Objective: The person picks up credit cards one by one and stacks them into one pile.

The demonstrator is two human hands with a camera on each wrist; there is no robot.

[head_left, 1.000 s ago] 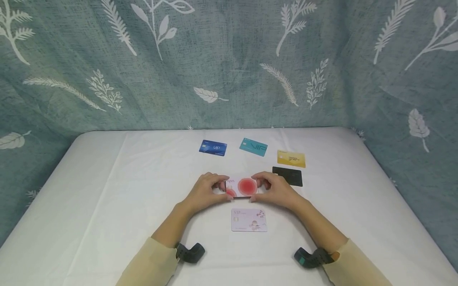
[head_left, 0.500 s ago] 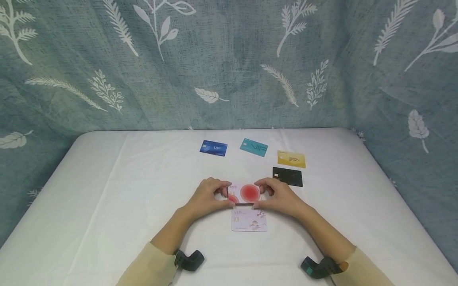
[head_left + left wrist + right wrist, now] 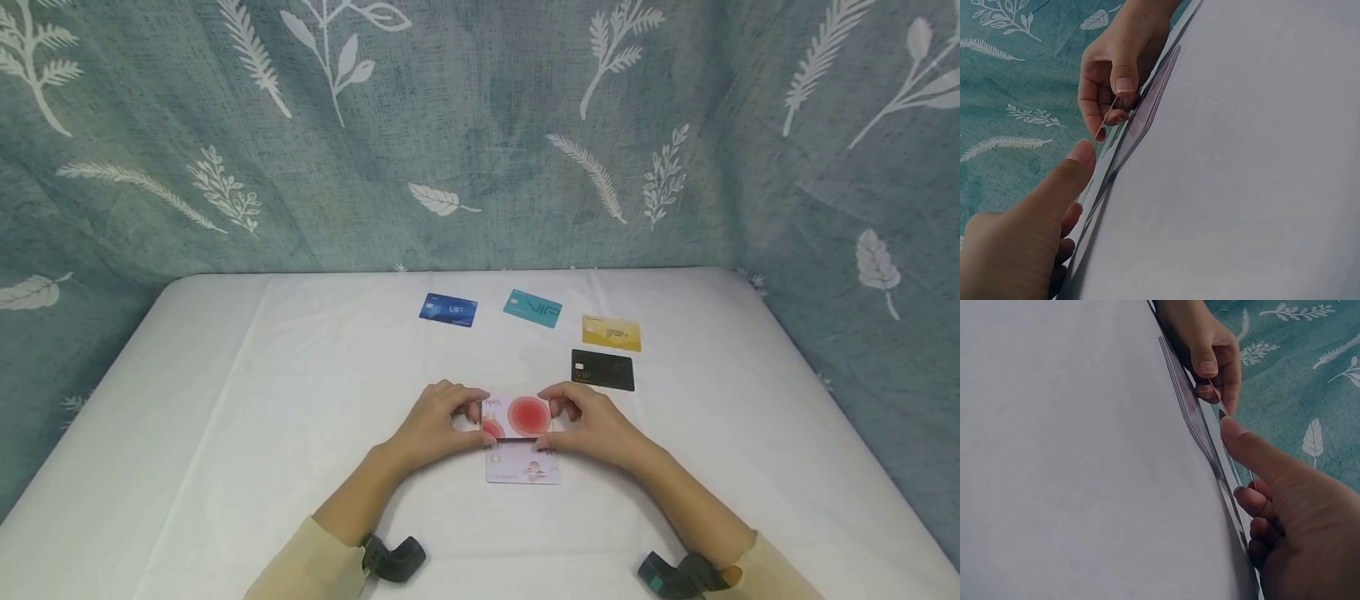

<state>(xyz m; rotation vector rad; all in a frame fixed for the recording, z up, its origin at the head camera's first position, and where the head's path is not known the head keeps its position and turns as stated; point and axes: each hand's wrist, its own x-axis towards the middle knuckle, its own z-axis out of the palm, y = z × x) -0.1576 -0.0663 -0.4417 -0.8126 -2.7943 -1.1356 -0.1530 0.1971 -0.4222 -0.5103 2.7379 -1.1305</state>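
Observation:
A white card with red circles [image 3: 528, 416] is pinched by its two short ends between my hands. My left hand [image 3: 435, 422] grips its left end with thumb and fingertips, and my right hand [image 3: 592, 422] grips the right end the same way. Just below it in the head view, a pale pink VIP card [image 3: 522, 467] lies on the white cloth, its upper part covered by the held card. Both wrist views show the held card edge-on as a thin line, raised above the pink card [image 3: 1141, 122], which looks several layers thick there.
Beyond the hands lie a blue VIP card [image 3: 448, 310], a teal card [image 3: 532, 308], a gold card [image 3: 611, 333] and a black card [image 3: 602, 370]. The black card is close to the right hand's fingers. A leaf-patterned curtain [image 3: 480, 150] hangs behind the white-covered table [image 3: 225, 417].
Both hands have brought the red-circle card toward the body and slightly right, so it now overlaps the pink card's upper part. The black card's left end has come into view.

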